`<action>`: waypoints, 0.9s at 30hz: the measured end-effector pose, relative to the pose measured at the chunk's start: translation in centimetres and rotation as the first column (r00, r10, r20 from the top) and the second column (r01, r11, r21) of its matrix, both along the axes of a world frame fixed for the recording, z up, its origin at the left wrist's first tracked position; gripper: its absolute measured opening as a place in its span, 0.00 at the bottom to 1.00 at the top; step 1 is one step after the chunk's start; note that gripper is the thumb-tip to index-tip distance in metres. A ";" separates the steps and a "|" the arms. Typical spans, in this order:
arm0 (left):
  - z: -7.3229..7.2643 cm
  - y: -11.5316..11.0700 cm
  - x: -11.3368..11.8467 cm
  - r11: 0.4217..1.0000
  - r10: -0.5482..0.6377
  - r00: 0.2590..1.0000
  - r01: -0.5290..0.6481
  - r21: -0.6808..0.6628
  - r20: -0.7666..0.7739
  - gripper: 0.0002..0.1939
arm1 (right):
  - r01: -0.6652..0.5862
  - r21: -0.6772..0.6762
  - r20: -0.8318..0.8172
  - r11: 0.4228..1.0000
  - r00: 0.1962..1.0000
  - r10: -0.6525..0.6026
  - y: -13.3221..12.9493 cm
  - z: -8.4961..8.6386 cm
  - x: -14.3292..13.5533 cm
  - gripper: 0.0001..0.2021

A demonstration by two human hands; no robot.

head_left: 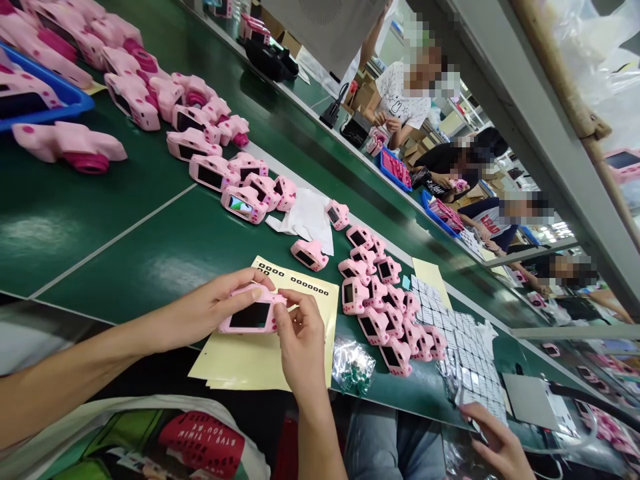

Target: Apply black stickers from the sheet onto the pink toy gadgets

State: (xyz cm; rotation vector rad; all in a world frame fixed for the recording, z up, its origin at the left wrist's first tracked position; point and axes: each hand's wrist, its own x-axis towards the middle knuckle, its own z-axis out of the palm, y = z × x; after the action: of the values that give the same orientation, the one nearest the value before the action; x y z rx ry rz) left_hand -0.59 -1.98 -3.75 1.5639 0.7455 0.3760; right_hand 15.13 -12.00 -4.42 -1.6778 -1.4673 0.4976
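A pink toy camera with a dark screen and magenta buttons is held between my two hands, screen side up toward me. My left hand grips its left end, thumb along the upper edge of the screen. At the button side, my right hand closes on the other end with thumb and fingers. Beneath them lie yellow sheets bearing rows of small black stickers. The camera's front is hidden from view.
More pink toy cameras stand in clusters on the green table. A blue tray is at left, a white cloth beyond the sheets. A small plastic bag and white square pieces lie right, near a co-worker's hand.
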 end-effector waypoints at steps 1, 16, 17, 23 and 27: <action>-0.2 0.1 0.0 1.000 -0.001 1.000 0.001 0.004 -0.003 0.20 | 0.011 -0.014 -0.067 1.000 0.998 -0.012 0.1 0.1 -0.1 0.13; -1.8 2.9 -0.6 0.937 0.205 0.973 -0.164 0.308 -0.105 0.17 | 0.239 -0.011 -0.022 0.971 0.971 -0.239 3.2 0.0 3.5 0.19; -1.9 3.4 -0.9 0.904 0.261 0.959 -0.204 0.376 -0.108 0.17 | 0.258 0.003 0.034 0.966 0.965 -0.258 3.9 -0.2 4.4 0.21; -2.4 5.9 -2.8 0.723 0.387 0.910 -0.199 0.662 -0.150 0.24 | 0.147 -0.011 0.083 0.989 0.986 -0.146 7.2 -1.9 7.5 0.21; -3.1 6.7 -3.3 0.677 0.358 0.929 -0.193 0.710 -0.088 0.24 | 0.170 -0.001 0.011 0.986 0.985 -0.170 7.0 -1.9 7.5 0.16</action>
State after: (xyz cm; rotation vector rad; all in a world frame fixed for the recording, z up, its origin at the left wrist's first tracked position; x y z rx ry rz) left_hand -3.91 4.68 -6.81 2.2365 1.1072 0.7885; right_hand 22.59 -5.04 -6.34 -1.7910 -1.3176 0.3970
